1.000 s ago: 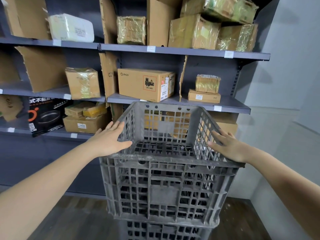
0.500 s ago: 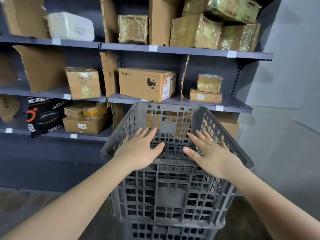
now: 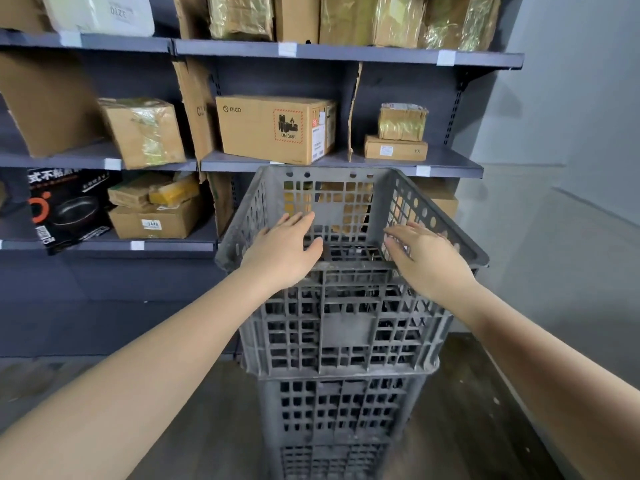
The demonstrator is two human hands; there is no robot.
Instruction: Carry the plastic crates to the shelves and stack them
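Observation:
A grey slotted plastic crate (image 3: 346, 327) tops a stack of grey crates (image 3: 339, 410) standing on the floor in front of the shelves (image 3: 346, 51). My left hand (image 3: 284, 251) lies over the near rim of the top crate, fingers straight and reaching into its opening. To its right, my right hand (image 3: 422, 258) is spread over the same rim with straight fingers. Neither hand curls round the rim.
Dark metal shelves hold cardboard boxes, among them a PICO box (image 3: 273, 128) just behind the crate and a black pan box (image 3: 69, 206) at the left. A grey wall (image 3: 571, 168) stands at the right. The floor is dark wood.
My hands moved from the crate's left and right walls to the near rim and now reach further in. The view has drawn closer to the shelves.

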